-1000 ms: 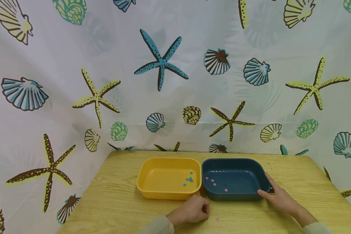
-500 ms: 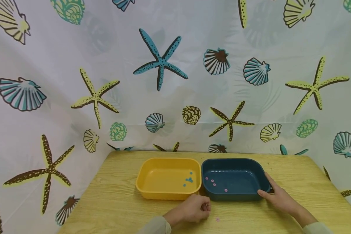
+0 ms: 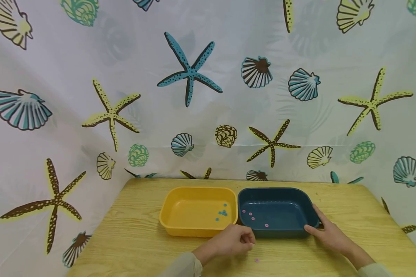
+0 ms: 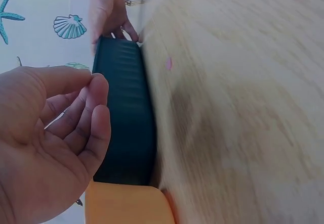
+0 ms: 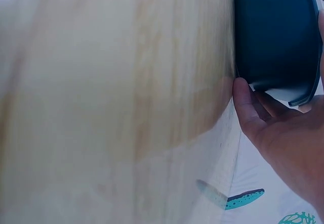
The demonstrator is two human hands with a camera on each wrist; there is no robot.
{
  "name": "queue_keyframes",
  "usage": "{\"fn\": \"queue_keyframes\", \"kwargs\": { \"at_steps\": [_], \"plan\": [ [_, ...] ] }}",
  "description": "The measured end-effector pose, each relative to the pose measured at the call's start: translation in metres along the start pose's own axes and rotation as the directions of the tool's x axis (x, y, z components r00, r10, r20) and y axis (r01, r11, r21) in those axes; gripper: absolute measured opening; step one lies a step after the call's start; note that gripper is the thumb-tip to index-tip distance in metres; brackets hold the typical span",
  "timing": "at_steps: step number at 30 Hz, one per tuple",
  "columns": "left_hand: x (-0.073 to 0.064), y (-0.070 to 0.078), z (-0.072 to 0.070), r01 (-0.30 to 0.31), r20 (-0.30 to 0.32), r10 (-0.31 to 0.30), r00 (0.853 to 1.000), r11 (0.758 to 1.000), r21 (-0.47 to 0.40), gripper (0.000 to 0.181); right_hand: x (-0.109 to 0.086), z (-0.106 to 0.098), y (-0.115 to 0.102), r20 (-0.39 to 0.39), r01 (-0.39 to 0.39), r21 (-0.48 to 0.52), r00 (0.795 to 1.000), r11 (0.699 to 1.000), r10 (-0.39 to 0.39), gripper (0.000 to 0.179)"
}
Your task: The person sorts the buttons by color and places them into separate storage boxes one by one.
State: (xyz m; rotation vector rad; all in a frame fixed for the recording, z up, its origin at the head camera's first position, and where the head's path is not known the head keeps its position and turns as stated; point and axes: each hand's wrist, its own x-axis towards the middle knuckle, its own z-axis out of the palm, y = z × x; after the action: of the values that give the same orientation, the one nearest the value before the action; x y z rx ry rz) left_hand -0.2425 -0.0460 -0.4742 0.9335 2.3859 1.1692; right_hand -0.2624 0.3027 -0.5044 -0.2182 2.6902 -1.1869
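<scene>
My left hand (image 3: 233, 240) hovers near the front corner where the two trays meet, thumb and index fingertips together. In the left wrist view the same hand (image 4: 53, 128) shows its other fingers loosely curled; whether a small piece sits in that pinch I cannot tell. My right hand (image 3: 332, 234) grips the right end of the dark blue tray (image 3: 280, 233), thumb at the near corner, fingers along the side. Several small pink button-like discs (image 3: 266, 226) lie in that tray. One more pink disc (image 3: 257, 261) lies on the wooden table in front of it.
The yellow tray (image 3: 190, 232) stands against the blue tray's left end, with several small blue discs (image 3: 217, 219) at its right side. Wood-grain table (image 3: 131, 223) surrounds both trays. A white curtain (image 3: 152, 115) printed with shells and starfish hangs behind and beside the table.
My left hand has risen from the tabletop and moved slightly right, towards the blue tray's front wall. My right hand keeps its place on the tray.
</scene>
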Motion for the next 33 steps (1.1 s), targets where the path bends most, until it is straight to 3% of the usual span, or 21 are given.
{"fn": "queue_keyframes", "kwargs": {
  "at_steps": [7, 15, 22, 28, 33],
  "plan": [
    [0.007, 0.015, -0.003, 0.038, 0.013, -0.037, 0.999, 0.992, -0.117, 0.005, 0.001, 0.000, 0.000, 0.007, 0.001, 0.020, 1.000, 1.000, -0.001, 0.090],
    [0.021, 0.029, -0.005, 0.019, -0.014, -0.021, 1.000, 0.994, -0.105, 0.005, 0.001, 0.000, 0.004, 0.004, -0.003, 0.017, 1.000, 1.000, 0.003, 0.090],
    [0.036, 0.039, -0.007, 0.083, -0.070, -0.095, 0.993, 0.984, -0.157, 0.006, 0.000, 0.000, 0.002, -0.004, 0.001, 0.019, 1.000, 1.000, -0.001, 0.090],
    [0.047, 0.037, -0.009, 0.130, -0.127, -0.159, 0.979, 0.968, -0.214, 0.007, -0.001, 0.001, 0.000, -0.005, 0.010, 0.011, 1.000, 1.000, -0.010, 0.090],
    [0.054, 0.031, -0.011, 0.119, -0.152, -0.156, 0.976, 0.966, -0.230, 0.009, 0.000, 0.001, 0.000, -0.007, 0.011, 0.011, 1.000, 1.000, -0.011, 0.090]
  ]
}}
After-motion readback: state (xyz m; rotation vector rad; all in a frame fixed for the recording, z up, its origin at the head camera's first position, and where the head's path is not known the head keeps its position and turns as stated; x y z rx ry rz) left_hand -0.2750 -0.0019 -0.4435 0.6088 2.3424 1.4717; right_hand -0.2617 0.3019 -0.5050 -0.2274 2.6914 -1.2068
